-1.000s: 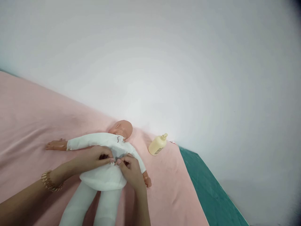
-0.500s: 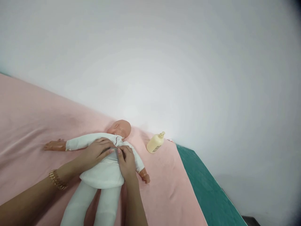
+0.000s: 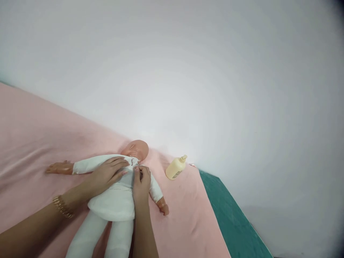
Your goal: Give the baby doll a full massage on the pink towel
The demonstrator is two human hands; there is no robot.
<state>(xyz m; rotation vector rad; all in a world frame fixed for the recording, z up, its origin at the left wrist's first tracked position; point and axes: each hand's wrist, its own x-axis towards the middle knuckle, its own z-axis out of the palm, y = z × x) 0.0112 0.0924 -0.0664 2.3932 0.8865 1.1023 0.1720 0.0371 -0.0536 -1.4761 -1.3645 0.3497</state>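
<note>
A baby doll (image 3: pixel 111 204) with a white cloth body lies on a pink sheet, its bald head turned away and its arms spread. My left hand (image 3: pixel 109 174) rests on the left side of its back, fingers stretched out flat. On the other side my right hand (image 3: pixel 142 181) touches the upper back with fingers curled and the thumb near the index finger. Whether anything is pinched there is hidden. Between my hands a grey patch (image 3: pixel 125 178) shows on the doll's back.
To the right of the doll's head a pale yellow pump bottle (image 3: pixel 176 167) stands on the pink sheet (image 3: pixel 188 215). A green surface (image 3: pixel 233 211) extends beyond the sheet's right edge. Behind everything rises a white wall (image 3: pixel 172 79).
My hands have moved slightly apart, and more of the grey patch shows between them. My right fingers have curled in more. The whole view has shifted a little.
</note>
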